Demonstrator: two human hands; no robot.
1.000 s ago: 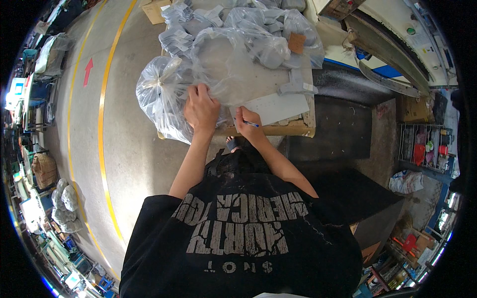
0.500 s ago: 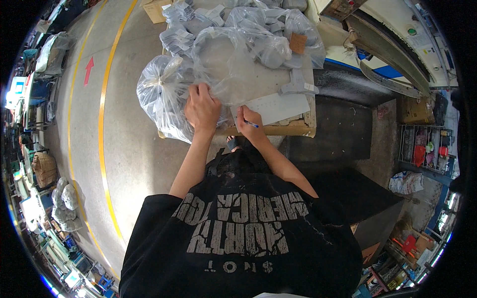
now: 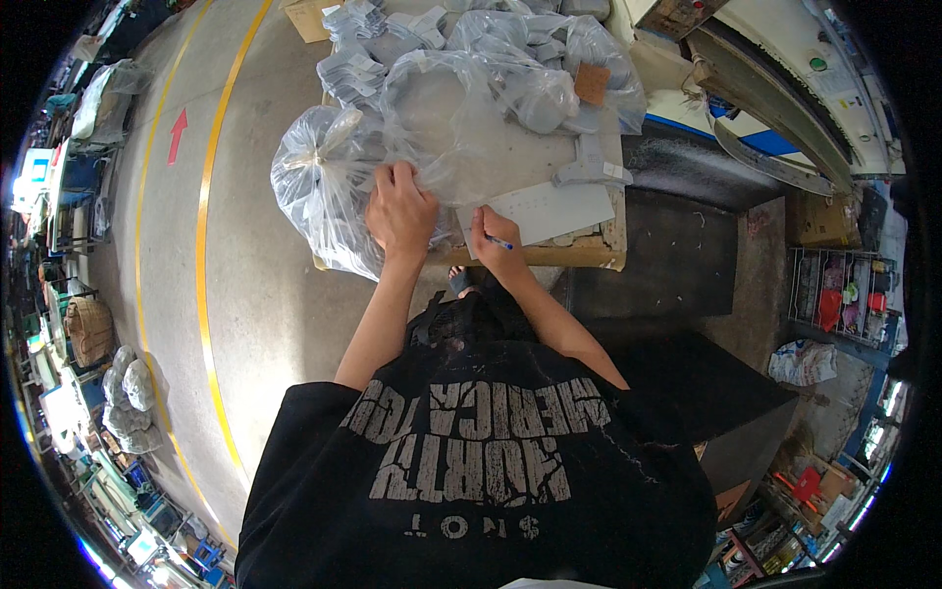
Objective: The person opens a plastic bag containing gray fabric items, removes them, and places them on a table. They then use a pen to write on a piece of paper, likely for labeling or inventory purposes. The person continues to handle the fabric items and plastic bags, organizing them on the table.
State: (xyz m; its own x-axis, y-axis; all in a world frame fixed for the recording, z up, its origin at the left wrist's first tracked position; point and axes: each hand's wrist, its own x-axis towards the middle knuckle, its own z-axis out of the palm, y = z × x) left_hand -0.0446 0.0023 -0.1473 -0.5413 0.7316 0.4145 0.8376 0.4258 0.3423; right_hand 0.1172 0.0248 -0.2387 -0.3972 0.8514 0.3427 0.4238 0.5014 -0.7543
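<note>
My right hand (image 3: 498, 241) is closed round a pen (image 3: 500, 241) with a blue end, its side resting at the lower left of a white sheet of paper (image 3: 561, 212). Rows of small marks show on the sheet, too fine to read. With fingers bent, my left hand (image 3: 401, 212) grips the right side of a tied clear plastic bag (image 3: 312, 201); its fingertips are partly hidden. Just above the hands lies a loose clear plastic bag (image 3: 424, 103). A grey angled part (image 3: 591, 169) sits on the paper's upper edge.
The worktable (image 3: 579, 255) has a worn front edge. Stacked grey parts (image 3: 351, 79) and bagged grey parts (image 3: 535, 98) cover its far side, with a brown card piece (image 3: 592, 84) on top. A dark mat (image 3: 648, 265) lies right; a yellow-lined walkway (image 3: 203, 226) runs left.
The pen and my right hand have shifted very slightly over the paper. My left hand stays on the tied bag. The whole view has moved a little.
</note>
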